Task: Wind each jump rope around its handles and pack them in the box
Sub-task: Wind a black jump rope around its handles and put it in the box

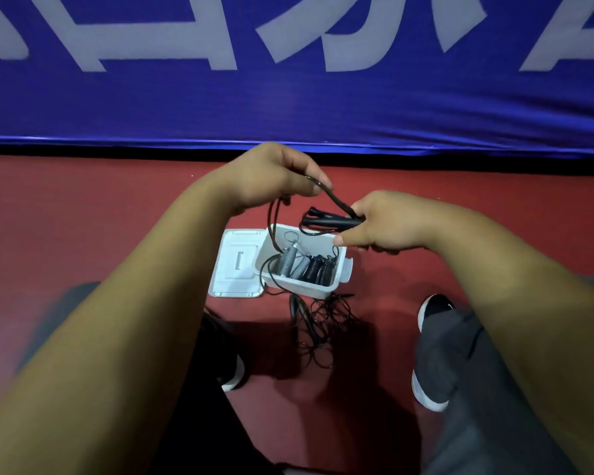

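Two sets of fingers share one jump rope (336,200). I have the left hand (271,176) pinching the cord between thumb and curled fingers, and the right hand (388,221) wrapped round the paired black handles (333,221). They are held level, I judge, so the cord can be laid around them. From the left pinch the slack hangs into the open white box (302,289) beneath, where grey and black wound ropes (290,264) lie. Its lid (235,262) lies flat alongside. Another rope (299,313) sits tangled on the red floor (83,207), just beside the box.
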Action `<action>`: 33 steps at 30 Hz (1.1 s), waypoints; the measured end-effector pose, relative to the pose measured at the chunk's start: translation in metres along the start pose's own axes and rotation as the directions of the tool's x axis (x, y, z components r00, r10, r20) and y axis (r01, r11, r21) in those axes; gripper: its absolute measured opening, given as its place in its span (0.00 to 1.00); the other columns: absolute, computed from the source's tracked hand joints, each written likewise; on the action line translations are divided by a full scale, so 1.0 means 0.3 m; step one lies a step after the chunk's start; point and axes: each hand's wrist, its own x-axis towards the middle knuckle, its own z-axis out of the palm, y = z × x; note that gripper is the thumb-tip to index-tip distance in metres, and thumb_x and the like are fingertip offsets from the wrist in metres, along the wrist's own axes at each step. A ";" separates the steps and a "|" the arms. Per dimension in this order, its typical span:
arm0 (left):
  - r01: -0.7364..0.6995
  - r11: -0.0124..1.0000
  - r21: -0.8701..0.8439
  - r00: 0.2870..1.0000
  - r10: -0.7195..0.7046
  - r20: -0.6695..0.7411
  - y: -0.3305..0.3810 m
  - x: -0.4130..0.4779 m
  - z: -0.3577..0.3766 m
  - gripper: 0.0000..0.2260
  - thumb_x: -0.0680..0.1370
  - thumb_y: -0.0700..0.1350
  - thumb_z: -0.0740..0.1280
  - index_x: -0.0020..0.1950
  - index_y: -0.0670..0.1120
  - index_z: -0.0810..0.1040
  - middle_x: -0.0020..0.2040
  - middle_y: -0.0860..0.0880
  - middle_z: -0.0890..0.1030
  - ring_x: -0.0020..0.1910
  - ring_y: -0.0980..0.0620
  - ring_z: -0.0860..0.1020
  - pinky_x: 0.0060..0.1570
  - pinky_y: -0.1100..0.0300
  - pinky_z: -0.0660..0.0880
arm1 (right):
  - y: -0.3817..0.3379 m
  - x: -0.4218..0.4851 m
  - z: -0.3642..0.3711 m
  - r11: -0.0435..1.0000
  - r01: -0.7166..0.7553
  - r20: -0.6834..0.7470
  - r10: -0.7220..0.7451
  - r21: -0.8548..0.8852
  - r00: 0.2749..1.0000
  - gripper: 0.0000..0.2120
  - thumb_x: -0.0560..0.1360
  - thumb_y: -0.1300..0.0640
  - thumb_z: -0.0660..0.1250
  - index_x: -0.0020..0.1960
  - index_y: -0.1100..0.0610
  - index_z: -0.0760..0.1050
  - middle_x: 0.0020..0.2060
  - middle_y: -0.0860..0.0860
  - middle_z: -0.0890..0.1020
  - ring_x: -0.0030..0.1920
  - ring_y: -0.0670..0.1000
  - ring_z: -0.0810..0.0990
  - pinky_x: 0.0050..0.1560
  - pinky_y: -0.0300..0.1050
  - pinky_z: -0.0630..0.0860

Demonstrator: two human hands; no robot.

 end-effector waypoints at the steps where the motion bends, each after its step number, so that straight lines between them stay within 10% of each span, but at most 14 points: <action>1: 0.003 1.000 0.029 1.000 -0.003 0.007 0.012 -0.001 0.003 0.06 0.79 0.41 0.74 0.53 0.50 0.88 0.43 0.50 0.86 0.38 0.55 0.76 0.41 0.60 0.75 | 0.008 0.012 0.005 1.000 -0.018 -0.018 0.018 0.000 1.000 0.16 0.79 0.46 0.75 0.47 0.59 0.80 0.35 0.55 0.85 0.27 0.50 0.76 0.30 0.45 0.75; 12: 0.214 0.951 -0.221 0.970 -0.180 0.164 0.013 -0.028 0.096 0.23 0.87 0.59 0.58 0.57 0.40 0.81 0.30 0.49 0.62 0.26 0.51 0.61 0.29 0.59 0.68 | 0.056 0.080 0.018 0.884 -0.052 -0.284 0.205 0.465 0.937 0.09 0.84 0.50 0.69 0.58 0.56 0.79 0.39 0.54 0.86 0.32 0.53 0.75 0.27 0.42 0.73; 21: 0.261 0.792 -0.552 0.963 -0.179 0.199 0.011 -0.013 0.135 0.13 0.87 0.45 0.58 0.53 0.42 0.81 0.38 0.49 0.80 0.31 0.52 0.74 0.38 0.56 0.77 | 0.054 0.071 0.009 0.987 0.005 -0.425 0.063 0.158 0.903 0.16 0.82 0.44 0.70 0.49 0.58 0.78 0.34 0.53 0.77 0.29 0.52 0.71 0.32 0.44 0.68; 28: -0.018 1.000 0.018 1.000 0.019 -0.019 0.013 -0.028 0.149 0.10 0.83 0.41 0.68 0.52 0.55 0.85 0.41 0.54 0.86 0.32 0.49 0.76 0.32 0.65 0.72 | 0.074 0.076 -0.009 0.969 -0.093 -0.386 0.178 0.230 0.905 0.16 0.82 0.46 0.71 0.46 0.58 0.77 0.34 0.57 0.78 0.28 0.56 0.74 0.31 0.46 0.72; 33: -0.048 0.837 0.545 0.974 0.160 -0.161 -0.008 -0.005 0.182 0.07 0.82 0.45 0.67 0.53 0.53 0.85 0.38 0.53 0.83 0.35 0.50 0.82 0.39 0.56 0.80 | 0.075 0.083 0.015 0.808 -0.079 -0.232 0.260 0.584 0.937 0.09 0.83 0.53 0.69 0.54 0.59 0.77 0.36 0.53 0.76 0.29 0.49 0.69 0.25 0.40 0.65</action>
